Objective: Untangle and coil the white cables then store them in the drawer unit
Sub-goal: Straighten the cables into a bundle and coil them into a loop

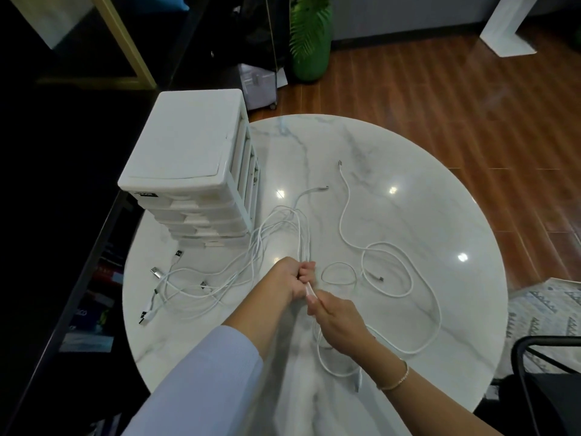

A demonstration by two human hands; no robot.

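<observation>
left hand [290, 278] – grips white cables [301, 243] | right hand [336, 319] – pinches one strand

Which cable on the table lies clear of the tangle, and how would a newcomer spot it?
Start at the round marble table, then look right of the hands. The lone cable snakes from a plug near the table's middle down into loose loops. Unlike the knotted bundle beside the drawer unit, it lies alone.

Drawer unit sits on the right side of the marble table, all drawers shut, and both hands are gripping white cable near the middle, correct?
Not quite. The head view shows the drawer unit on the left side of the marble table. Its drawers look shut, and the left hand and right hand do grip white cable near the middle.
</observation>
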